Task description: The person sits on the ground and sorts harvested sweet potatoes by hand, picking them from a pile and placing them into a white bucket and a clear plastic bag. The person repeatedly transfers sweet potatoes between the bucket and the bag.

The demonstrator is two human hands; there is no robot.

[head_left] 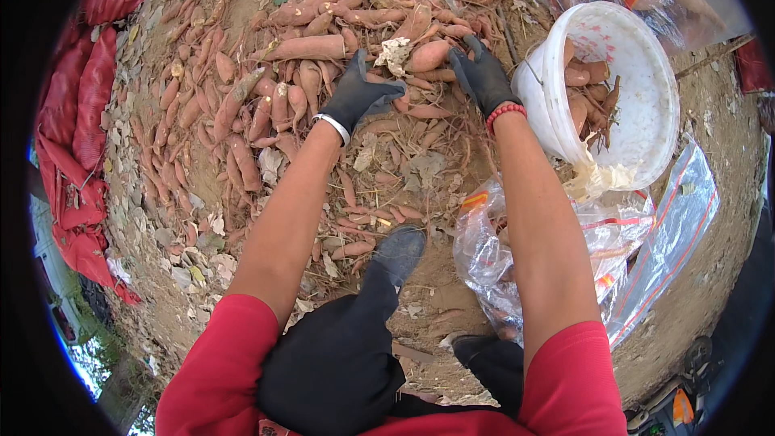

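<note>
Head view, looking down. A heap of sweet potatoes (307, 48) is shown spread over bare, leaf-strewn ground (710, 218), filling the field from about 9 to 1 o'clock. The roots are seen to be long and tapered, pinkish-orange to reddish-brown, dusted with soil, and mixed in size; thin ones are scattered toward the centre.

Both hands are gloved in black and are extended into the heap near 12 o'clock. The left hand (361, 95), with a silver bangle at the wrist, is laid palm-down on the roots, its fingers curled over one sweet potato (386, 105). The right hand (483, 77), with a red beaded bracelet at the wrist, is set with fingers spread against the heap just beside a plump, rounded sweet potato (428, 55); whether anything is clamped in it cannot be told.

At 2 o'clock a white plastic bucket (646, 64) is tilted toward the person and is partly filled with roots. Clear plastic bags with red stripes (670, 234) are lain at 4 o'clock. Red mesh sacks (77, 113) are piled at 9 o'clock. Dark shoes (400, 250) are visible near the centre.
</note>
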